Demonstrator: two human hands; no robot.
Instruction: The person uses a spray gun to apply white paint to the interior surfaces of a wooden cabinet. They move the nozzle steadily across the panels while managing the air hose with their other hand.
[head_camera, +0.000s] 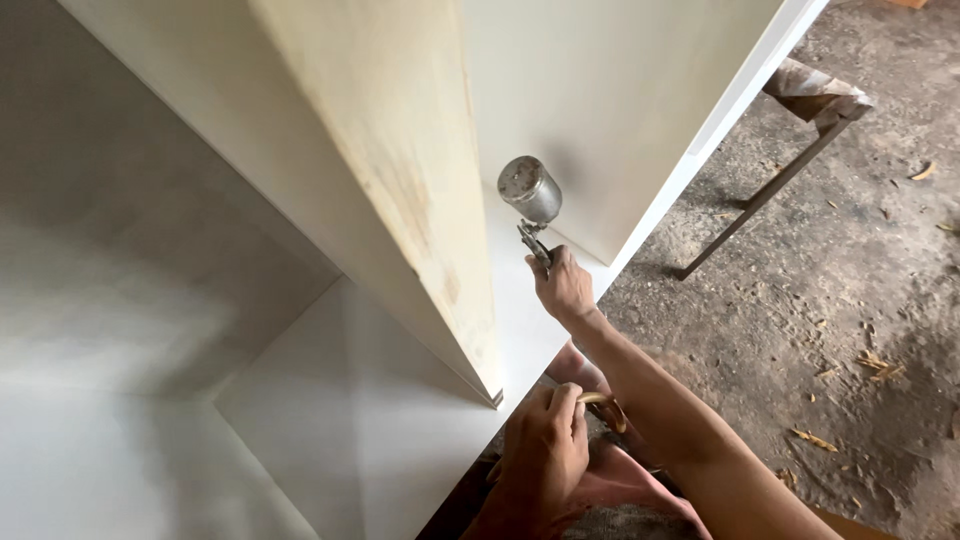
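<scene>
Dusty concrete floor (840, 300) strewn with wood chips at right, a metal-legged trestle (790, 150) standing on it. White-coated cabinet (350, 420) filling the left, with 1 bare plywood divider (400, 170) upright in the middle and 2 white compartments either side. Right hand (563, 285) reaching into the right compartment, fingers wrapped tight around the handle of a spray gun (530, 200), metal cup on top, nozzle toward the white back panel. Left hand (545, 450) low by the cabinet's front edge, curled shut on a thin pale hose (592, 398).
</scene>
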